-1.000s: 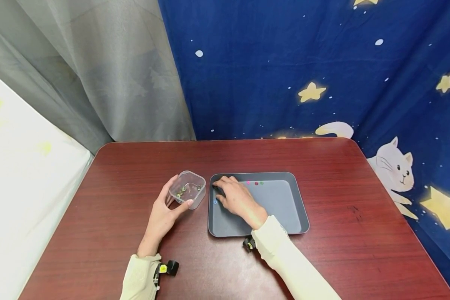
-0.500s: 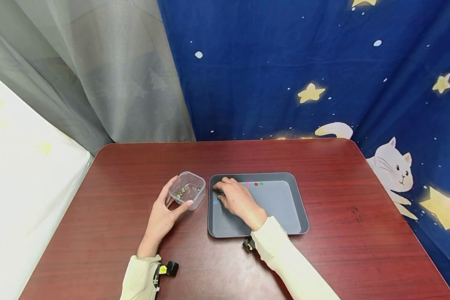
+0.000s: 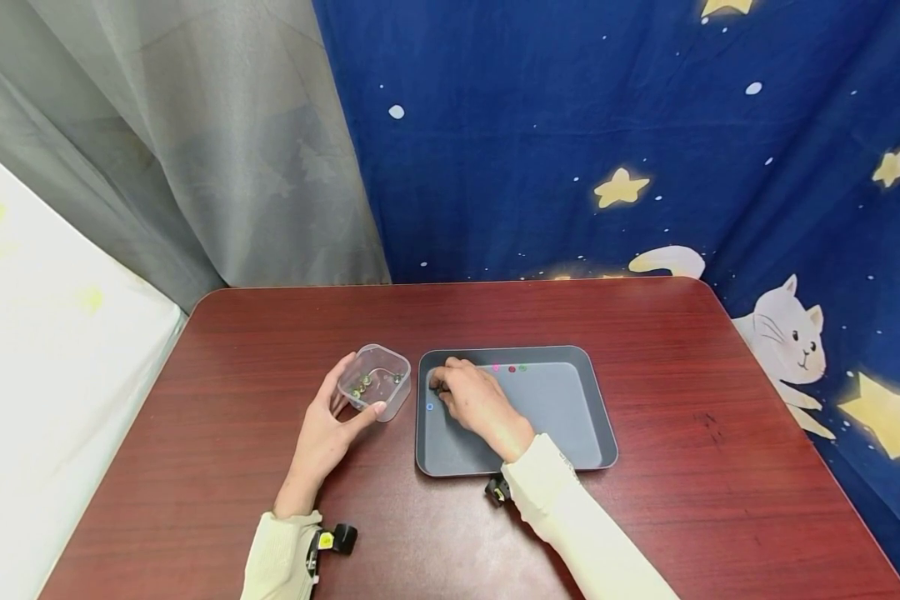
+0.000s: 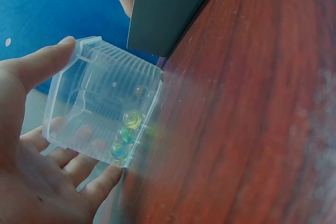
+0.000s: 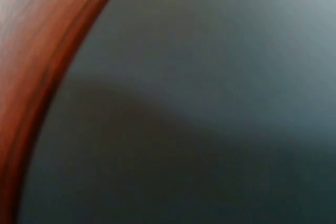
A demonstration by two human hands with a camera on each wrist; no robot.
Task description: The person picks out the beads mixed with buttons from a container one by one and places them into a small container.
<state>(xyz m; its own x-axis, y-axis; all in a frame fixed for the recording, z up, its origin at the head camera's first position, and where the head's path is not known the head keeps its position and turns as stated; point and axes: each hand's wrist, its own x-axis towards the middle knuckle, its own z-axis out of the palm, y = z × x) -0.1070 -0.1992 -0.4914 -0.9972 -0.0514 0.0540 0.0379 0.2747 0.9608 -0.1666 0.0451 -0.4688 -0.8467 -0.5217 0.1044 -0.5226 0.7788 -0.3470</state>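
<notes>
My left hand (image 3: 335,429) grips a clear plastic box (image 3: 396,402), thumb on the near side and fingers around the far side. Several glass marbles (image 4: 132,119) with green and yellow swirls lie inside it, seen through the wall in the left wrist view. My right hand (image 3: 480,407) is inside the grey tray (image 3: 562,417), near its back left corner. Its fingertips are bent in towards the thumb. A small dark spot shows at the tips, too small to identify. In the right wrist view only the blurred tray surface shows, not the fingers.
Small pink (image 3: 496,367), red (image 3: 512,368) and green (image 3: 522,367) pieces lie along the tray's back edge. One blue ring-like piece (image 3: 430,407) sits by its left wall. The tray stands on a reddish-brown table (image 3: 690,400), with curtains (image 3: 495,150) behind.
The right fingers have drawn back slightly from the tray's corner and closer to the thumb. My left hand and the box have stayed in place.
</notes>
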